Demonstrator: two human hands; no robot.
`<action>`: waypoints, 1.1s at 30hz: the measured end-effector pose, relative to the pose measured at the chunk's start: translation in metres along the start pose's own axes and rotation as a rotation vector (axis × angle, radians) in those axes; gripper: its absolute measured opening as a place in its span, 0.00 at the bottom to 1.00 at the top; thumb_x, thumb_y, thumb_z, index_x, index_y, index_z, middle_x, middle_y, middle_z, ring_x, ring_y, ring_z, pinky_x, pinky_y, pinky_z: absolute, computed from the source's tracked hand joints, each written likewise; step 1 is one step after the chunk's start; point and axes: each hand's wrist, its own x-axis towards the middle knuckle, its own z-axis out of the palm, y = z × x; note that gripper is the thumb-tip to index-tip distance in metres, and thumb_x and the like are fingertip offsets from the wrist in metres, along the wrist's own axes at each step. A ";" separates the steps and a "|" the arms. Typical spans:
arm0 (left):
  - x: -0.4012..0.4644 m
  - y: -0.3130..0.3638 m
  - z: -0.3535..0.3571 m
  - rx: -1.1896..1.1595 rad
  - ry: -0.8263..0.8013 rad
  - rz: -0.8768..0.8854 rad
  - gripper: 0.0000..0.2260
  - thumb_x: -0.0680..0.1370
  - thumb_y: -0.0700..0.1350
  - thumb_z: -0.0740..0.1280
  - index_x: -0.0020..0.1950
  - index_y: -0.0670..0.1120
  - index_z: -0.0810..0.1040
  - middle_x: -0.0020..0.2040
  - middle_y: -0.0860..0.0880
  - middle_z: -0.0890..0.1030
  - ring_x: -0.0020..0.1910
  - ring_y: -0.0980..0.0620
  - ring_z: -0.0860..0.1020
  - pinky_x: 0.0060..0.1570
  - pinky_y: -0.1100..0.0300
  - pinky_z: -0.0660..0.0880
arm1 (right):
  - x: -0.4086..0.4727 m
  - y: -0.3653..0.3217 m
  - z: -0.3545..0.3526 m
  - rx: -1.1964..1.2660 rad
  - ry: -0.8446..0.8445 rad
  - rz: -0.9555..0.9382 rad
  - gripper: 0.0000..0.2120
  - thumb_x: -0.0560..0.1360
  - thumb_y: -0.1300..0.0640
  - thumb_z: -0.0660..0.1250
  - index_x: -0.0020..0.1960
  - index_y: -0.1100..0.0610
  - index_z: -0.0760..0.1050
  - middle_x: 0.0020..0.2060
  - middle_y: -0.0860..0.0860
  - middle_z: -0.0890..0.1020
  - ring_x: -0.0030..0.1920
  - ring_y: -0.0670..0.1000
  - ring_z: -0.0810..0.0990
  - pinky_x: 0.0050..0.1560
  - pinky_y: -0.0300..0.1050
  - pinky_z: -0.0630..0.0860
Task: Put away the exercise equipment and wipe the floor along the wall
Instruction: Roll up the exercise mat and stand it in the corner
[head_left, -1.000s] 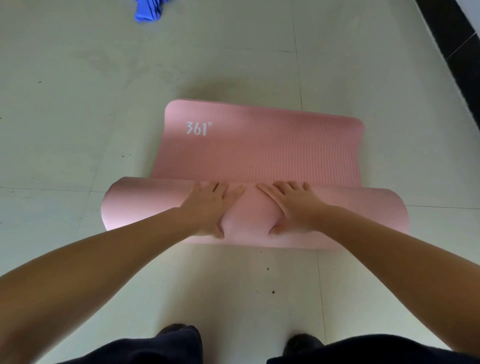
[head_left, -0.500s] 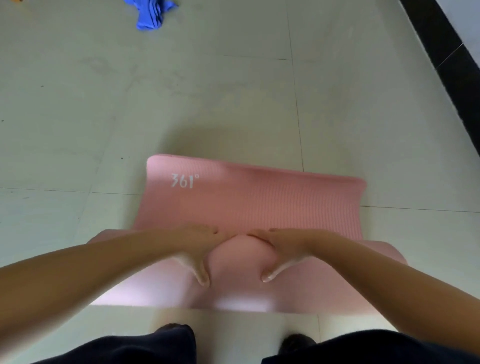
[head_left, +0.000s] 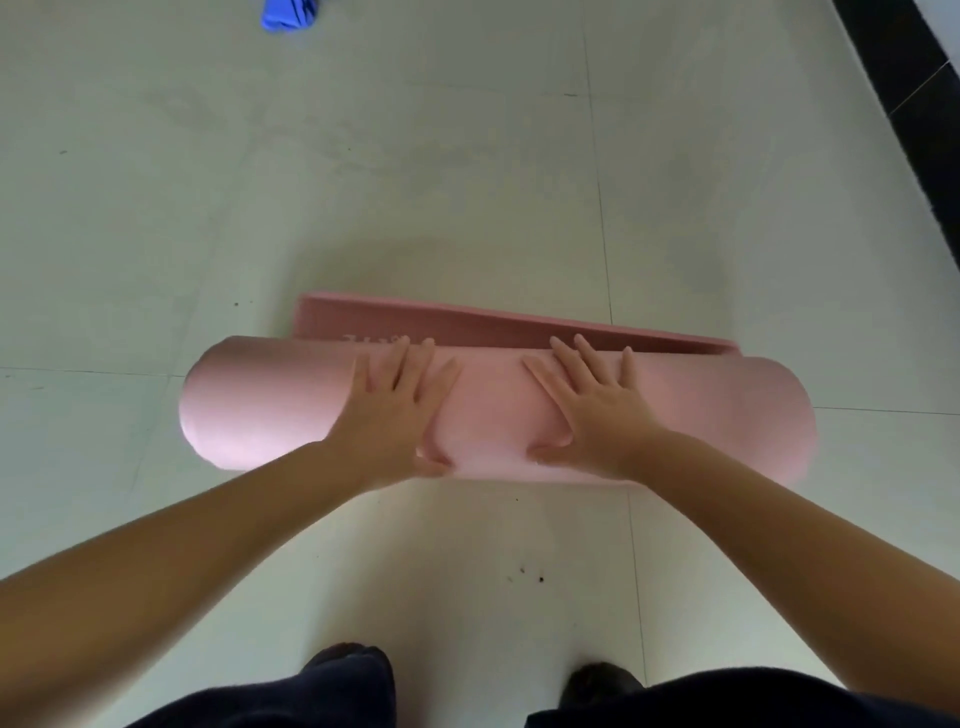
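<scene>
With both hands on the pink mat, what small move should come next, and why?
Probably push the pink foam mat roll forward once more: a narrow flat strip lies unrolled beyond it, and the left hand and right hand press flat on top.

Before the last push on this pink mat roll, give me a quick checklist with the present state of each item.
1. Both hands on the roll: ok. Left hand and right hand lie flat on the mat roll.
2. Mat left to roll: not ok yet. A narrow flat strip remains past the fingers.
3. Roll ends even: cannot tell. The end faces are not visible.
4. Floor ahead of the roll clear: ok. The blue cloth lies far off.
5. Cloth for wiping along the wall: not ok. It lies untouched on the floor.
</scene>
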 end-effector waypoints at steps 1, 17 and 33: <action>0.002 0.000 -0.002 0.024 0.027 -0.005 0.57 0.58 0.73 0.69 0.76 0.47 0.48 0.74 0.36 0.62 0.72 0.33 0.63 0.61 0.32 0.64 | 0.002 0.001 0.000 -0.020 -0.012 -0.007 0.51 0.68 0.29 0.61 0.76 0.45 0.33 0.77 0.53 0.38 0.76 0.58 0.35 0.70 0.72 0.41; 0.001 0.011 -0.027 0.025 -0.106 0.035 0.47 0.65 0.65 0.68 0.76 0.49 0.52 0.64 0.43 0.68 0.59 0.41 0.69 0.58 0.47 0.65 | 0.009 0.008 -0.021 -0.014 -0.098 -0.095 0.50 0.62 0.34 0.72 0.75 0.41 0.47 0.66 0.51 0.65 0.63 0.57 0.66 0.67 0.55 0.63; 0.040 -0.059 -0.044 -0.165 -0.028 -0.247 0.30 0.77 0.63 0.56 0.75 0.49 0.59 0.73 0.45 0.65 0.71 0.45 0.64 0.71 0.42 0.52 | 0.037 0.005 -0.039 0.201 0.199 0.000 0.28 0.77 0.48 0.62 0.75 0.50 0.59 0.74 0.54 0.61 0.74 0.56 0.58 0.73 0.54 0.55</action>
